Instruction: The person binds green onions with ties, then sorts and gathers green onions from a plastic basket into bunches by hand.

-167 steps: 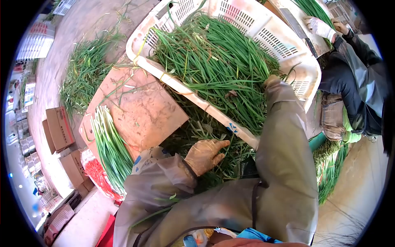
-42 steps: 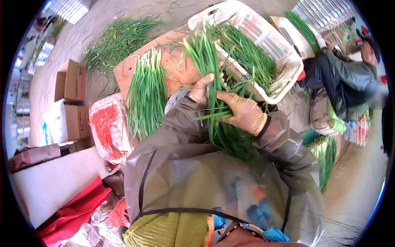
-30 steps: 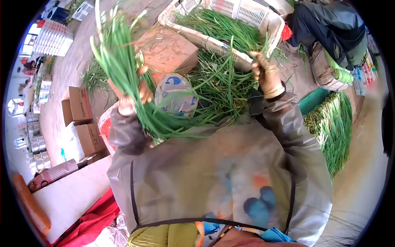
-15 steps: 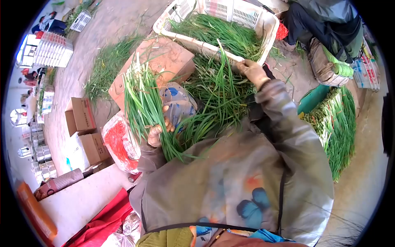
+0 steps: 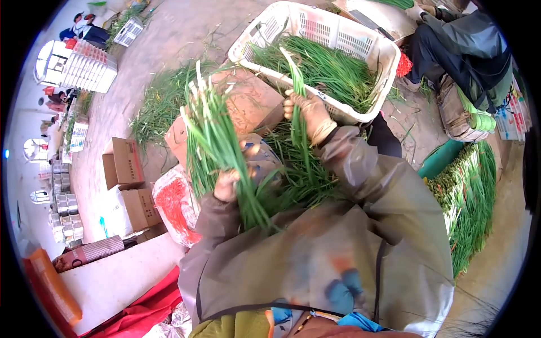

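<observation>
My left hand [image 5: 228,183] is closed around a thick bunch of garlic chives [image 5: 211,132], pale stem ends up and green leaves hanging over my lap. My right hand [image 5: 313,115], in a tan glove, grips a thin clump of chives [image 5: 297,79] near the crate's front rim, its pale ends pointing up. Between and below the hands lie loose chives [image 5: 307,180] in a heap. Beyond my right hand stands a white plastic crate [image 5: 338,35] with more chives [image 5: 324,65] in it. The left fingers are partly blurred.
A cardboard piece [image 5: 256,98] lies behind the left bunch. Red ties [image 5: 174,201] sit in a bag at left, near open cardboard boxes [image 5: 123,163]. Bundled chives [image 5: 473,203] are stacked at right by a green board [image 5: 442,158]. Another person [image 5: 451,50] sits at upper right.
My right hand has moved left and down from the crate's rim, and now holds a thin clump of chives upright. My left hand still holds its bunch. The view has shifted slightly.
</observation>
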A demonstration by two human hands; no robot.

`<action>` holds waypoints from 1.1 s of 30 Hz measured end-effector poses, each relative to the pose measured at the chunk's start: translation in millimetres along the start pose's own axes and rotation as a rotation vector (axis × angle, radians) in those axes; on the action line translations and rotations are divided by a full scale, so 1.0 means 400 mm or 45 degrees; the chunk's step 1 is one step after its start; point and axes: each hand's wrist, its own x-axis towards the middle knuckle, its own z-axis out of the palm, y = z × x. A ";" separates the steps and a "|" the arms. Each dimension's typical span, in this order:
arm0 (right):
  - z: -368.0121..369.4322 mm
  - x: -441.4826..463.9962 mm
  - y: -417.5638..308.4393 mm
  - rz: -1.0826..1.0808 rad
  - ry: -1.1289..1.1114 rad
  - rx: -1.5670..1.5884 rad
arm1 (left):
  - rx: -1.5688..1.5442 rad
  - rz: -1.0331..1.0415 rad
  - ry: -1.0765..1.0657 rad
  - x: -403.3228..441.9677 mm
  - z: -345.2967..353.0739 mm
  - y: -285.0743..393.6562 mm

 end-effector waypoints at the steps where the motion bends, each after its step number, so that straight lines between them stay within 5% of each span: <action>1: 0.021 -0.018 0.018 -0.036 -0.074 0.037 | -0.058 0.019 -0.022 0.035 0.036 0.000; 6: 0.161 -0.101 0.023 -0.232 0.099 0.170 | 0.007 -0.170 -0.048 0.105 0.111 -0.043; 10: 0.114 -0.098 -0.059 -0.115 0.030 0.248 | 0.068 -0.331 -0.119 0.080 0.141 0.011; 12: 0.085 -0.096 -0.102 -0.252 -0.104 0.112 | 0.106 -0.345 -0.216 0.066 0.125 0.042; 16: 0.046 -0.090 -0.179 -0.359 -0.216 -0.950 | 0.225 -0.295 -0.356 0.017 0.163 0.125; 18: 0.078 -0.129 -0.203 -0.601 -0.250 -1.100 | 0.255 -0.274 -0.376 -0.011 0.167 0.138; 22: 0.106 -0.194 -0.304 -0.179 -0.618 0.063 | 0.230 -0.245 -0.373 -0.059 0.107 0.096; 25: 0.077 -0.196 -0.349 -0.321 -0.746 0.270 | 0.197 -0.285 -0.342 -0.087 0.102 0.075; 27: 0.083 -0.217 -0.348 -0.931 -0.386 -0.696 | 0.205 -0.267 -0.357 -0.093 0.100 0.057; 30: 0.109 -0.230 -0.269 -0.813 -0.441 -1.381 | 0.136 -0.255 -0.368 -0.093 0.074 0.025; 33: 0.101 -0.194 -0.265 -0.502 -0.668 -1.470 | 0.130 -0.285 -0.366 -0.095 0.100 0.017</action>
